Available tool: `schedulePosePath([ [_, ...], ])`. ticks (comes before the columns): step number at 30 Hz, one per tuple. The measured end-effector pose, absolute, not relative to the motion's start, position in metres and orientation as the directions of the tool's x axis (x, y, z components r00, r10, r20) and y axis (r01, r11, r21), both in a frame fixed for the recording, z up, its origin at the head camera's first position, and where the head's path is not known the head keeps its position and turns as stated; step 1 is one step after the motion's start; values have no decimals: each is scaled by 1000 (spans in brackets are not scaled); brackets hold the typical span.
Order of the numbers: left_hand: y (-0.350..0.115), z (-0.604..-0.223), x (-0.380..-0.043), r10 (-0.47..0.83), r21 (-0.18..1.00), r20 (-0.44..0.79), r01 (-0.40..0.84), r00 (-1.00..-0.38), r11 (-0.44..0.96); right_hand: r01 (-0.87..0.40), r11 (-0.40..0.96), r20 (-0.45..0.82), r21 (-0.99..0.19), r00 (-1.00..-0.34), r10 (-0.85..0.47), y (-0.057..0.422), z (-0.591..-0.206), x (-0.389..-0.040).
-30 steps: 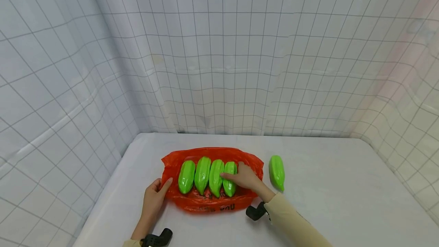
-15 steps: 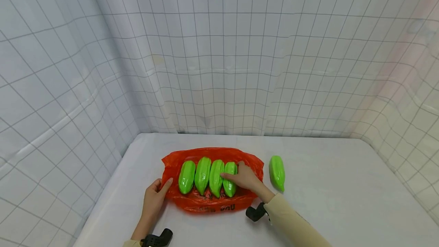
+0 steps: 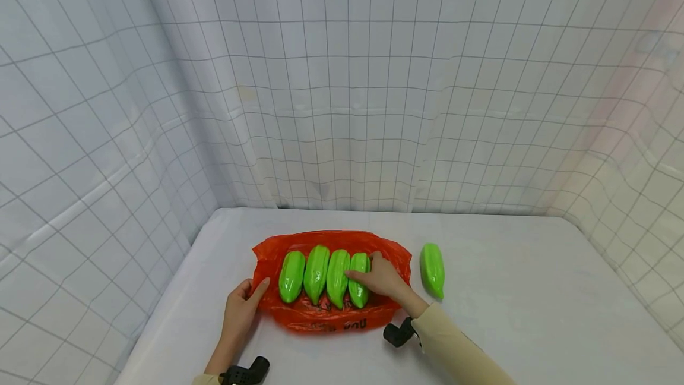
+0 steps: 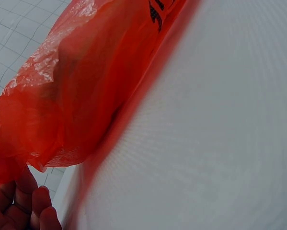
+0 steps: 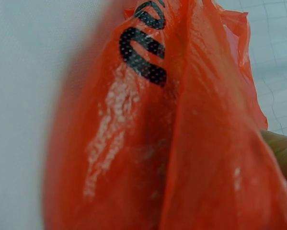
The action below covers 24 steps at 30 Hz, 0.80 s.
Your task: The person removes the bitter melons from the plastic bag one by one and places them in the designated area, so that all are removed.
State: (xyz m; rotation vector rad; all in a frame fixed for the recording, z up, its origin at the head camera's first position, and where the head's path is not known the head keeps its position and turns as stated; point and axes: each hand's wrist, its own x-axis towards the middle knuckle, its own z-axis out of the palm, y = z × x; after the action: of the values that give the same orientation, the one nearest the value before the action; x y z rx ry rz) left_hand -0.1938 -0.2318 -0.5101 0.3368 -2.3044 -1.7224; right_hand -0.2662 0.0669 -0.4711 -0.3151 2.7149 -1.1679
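Note:
A red plastic bag with black print lies spread open on the table. Several glossy green, ridged, banana-like fruits lie side by side in it. My left hand pinches the bag's left edge between thumb and fingers; in the left wrist view its fingers curl under the red film. Reaching over the bag's right side, my right hand grips the rightmost fruit, thumb across its top and fingers at its far right side. The bag's front wall hides most of that hand in the right wrist view.
One more green banana-like fruit lies on the white table, just right of the bag. A white grid-patterned curtain hangs behind the table and along both sides.

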Motion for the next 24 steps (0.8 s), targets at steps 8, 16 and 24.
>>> schedulePosePath([
  [8, -231, -509, -193, -327, 959, 61, -36, -943, 283, -127, 665, -60, -736, -966, -251, 68, -474, -267],
  [16, -231, -508, -193, -322, 956, 51, -47, -945, 288, -142, 653, -37, -744, -967, -252, 69, -472, -267],
  [24, -232, -509, -195, -326, 956, 40, -60, -944, 289, -134, 652, -29, -746, -972, -234, 69, -468, -266],
])
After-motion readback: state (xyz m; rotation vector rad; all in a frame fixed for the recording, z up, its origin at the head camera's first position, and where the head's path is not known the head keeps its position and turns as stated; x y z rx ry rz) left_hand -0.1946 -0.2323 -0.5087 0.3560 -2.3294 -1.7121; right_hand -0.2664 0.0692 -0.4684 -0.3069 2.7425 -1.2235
